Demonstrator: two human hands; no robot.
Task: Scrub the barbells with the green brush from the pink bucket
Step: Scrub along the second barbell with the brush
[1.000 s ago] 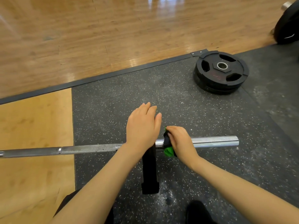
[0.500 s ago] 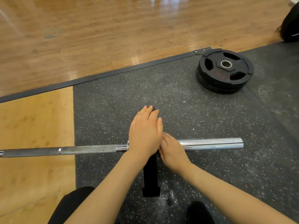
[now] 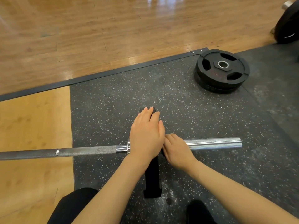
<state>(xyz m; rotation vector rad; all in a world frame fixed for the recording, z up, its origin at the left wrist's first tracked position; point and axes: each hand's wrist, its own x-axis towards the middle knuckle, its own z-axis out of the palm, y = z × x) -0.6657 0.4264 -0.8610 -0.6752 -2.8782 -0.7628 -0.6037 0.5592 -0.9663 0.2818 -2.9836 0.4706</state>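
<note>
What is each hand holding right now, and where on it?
Left hand lies flat on the upright black plate, gripping nothing. Right hand curls over the barbell sleeve beside it; the brush isn't visible.

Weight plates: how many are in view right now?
3, possibly more: a stack of two flat on the mat far right, plus one upright at the top-right edge, partly cut off.

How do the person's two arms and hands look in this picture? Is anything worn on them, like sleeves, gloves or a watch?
Both forearms are bare up to the frame's edge: no sleeves show. The left hand and the right hand wear no gloves, and no rings, watch or wristband are visible. The fingers of the left hand have short, unpainted nails. The only clothing in view is dark fabric over the knees below.
</note>
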